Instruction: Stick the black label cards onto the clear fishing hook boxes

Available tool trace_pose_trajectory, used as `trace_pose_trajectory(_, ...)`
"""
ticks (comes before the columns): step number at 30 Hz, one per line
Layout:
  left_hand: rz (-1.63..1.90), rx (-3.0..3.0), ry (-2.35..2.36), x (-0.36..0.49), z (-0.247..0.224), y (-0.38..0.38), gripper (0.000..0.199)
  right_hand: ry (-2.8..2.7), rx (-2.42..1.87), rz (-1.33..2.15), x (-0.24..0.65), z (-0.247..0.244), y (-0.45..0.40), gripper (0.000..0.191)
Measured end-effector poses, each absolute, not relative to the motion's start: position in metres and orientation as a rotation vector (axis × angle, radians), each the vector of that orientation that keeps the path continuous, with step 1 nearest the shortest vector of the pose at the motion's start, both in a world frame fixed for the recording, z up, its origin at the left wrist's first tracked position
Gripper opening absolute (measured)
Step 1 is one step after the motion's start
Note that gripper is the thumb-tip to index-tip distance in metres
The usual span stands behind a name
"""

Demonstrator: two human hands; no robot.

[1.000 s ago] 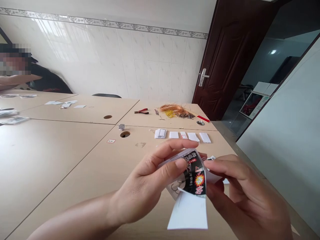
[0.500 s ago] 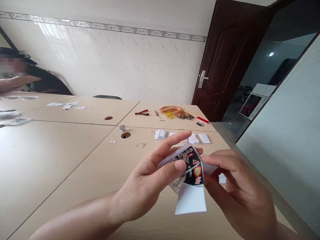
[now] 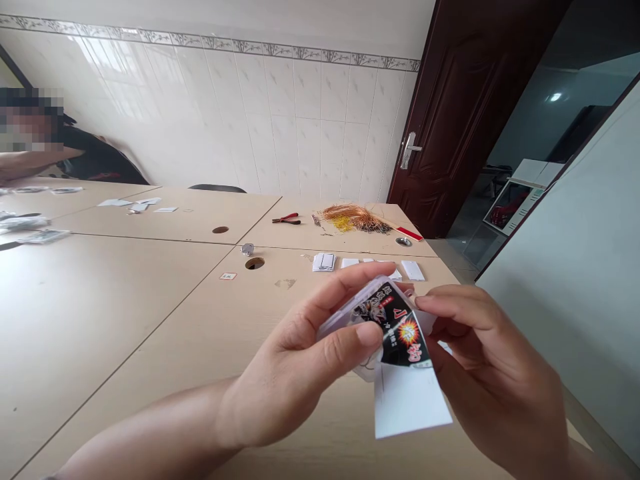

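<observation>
My left hand [image 3: 295,360] holds a small clear plastic box [image 3: 345,313] tilted above the table, its thumb across the front and its fingers behind. On the box's face lies a black printed label [image 3: 400,327] with red and white characters and a starburst. Below the label hangs a blank white paper flap [image 3: 410,403]; where it attaches I cannot make out. Thin curved lines show through the clear plastic under the thumb. My right hand [image 3: 493,360] is closed at the box's right edge, index finger and thumb pinching there; the thumb tip is partly behind the label.
Stacks of white cards [image 3: 325,262] lie beyond my hands. Farther off are red-handled pliers [image 3: 286,219], a bundle of copper-coloured wires [image 3: 350,215] and a yellow pile [image 3: 343,223]. A cable hole [image 3: 255,264] opens in the table [image 3: 165,373]. Another person [image 3: 95,153] sits far left.
Both hands and the box have shifted slightly right in the picture. The white flap has swung outward to the right and shows more broadly. The view has turned a little.
</observation>
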State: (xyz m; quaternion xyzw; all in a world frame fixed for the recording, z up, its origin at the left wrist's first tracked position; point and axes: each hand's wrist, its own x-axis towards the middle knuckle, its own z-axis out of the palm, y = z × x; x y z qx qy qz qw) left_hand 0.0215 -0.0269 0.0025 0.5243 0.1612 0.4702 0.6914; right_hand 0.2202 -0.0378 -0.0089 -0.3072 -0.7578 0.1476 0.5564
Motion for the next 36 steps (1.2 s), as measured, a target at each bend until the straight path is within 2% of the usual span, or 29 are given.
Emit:
trace_pose_trajectory(12,0.973,1.137,0.372,0.016,0.006,-0.029,0.04,-1.843,-0.713,0.364,0.229,0.002,-0.034,0.027)
trace_pose_trajectory(18,0.849,1.119,0.357,0.014,0.006,-0.025,0.032,-1.948,-0.709,0.326,0.234,0.0,-0.033,0.029)
trace_pose_trajectory(27,0.833,1.166,0.41,0.014,0.006,-0.022,0.031,-2.006,-0.72,0.233,0.232,-0.001,-0.033,0.029)
trace_pose_trajectory(36,0.887,1.218,0.253,0.021,0.008,-0.021,0.023,-1.989,-0.712,0.216,0.232,-0.004,-0.036,0.034)
